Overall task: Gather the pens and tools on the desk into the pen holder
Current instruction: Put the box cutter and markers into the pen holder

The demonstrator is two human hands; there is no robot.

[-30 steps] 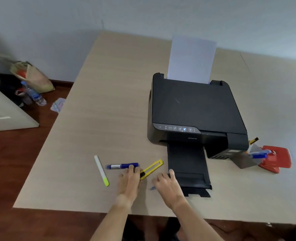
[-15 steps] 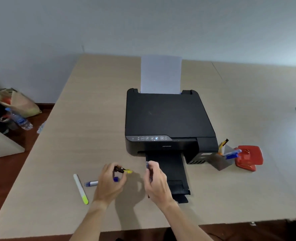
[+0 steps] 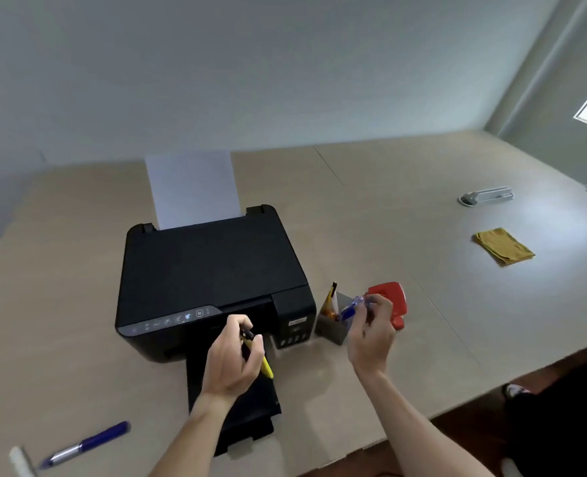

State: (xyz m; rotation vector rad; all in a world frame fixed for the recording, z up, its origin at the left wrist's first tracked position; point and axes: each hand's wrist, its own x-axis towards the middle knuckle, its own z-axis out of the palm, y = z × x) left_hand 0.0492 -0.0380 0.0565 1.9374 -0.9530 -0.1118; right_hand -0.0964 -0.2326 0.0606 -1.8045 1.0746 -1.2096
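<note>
A grey pen holder [image 3: 330, 328] stands on the desk just right of the printer, with a yellow tool [image 3: 330, 298] sticking up from it. My right hand [image 3: 371, 335] grips a blue pen [image 3: 351, 308] whose tip hangs over the holder's opening. My left hand [image 3: 232, 361] is closed on a yellow utility knife [image 3: 264, 364] above the printer's output tray. A blue marker [image 3: 85, 445] and a white highlighter [image 3: 22, 461] lie at the desk's near left corner.
A black printer [image 3: 209, 280] with paper [image 3: 192, 187] in its feeder fills the desk's middle. A red hole punch [image 3: 390, 299] sits behind the holder. A yellow cloth [image 3: 503, 246] and a white device [image 3: 486, 195] lie far right.
Both hands lifted from the desk and moved right; the left took the yellow knife, the right carried the blue pen to the holder. The view swung right.
</note>
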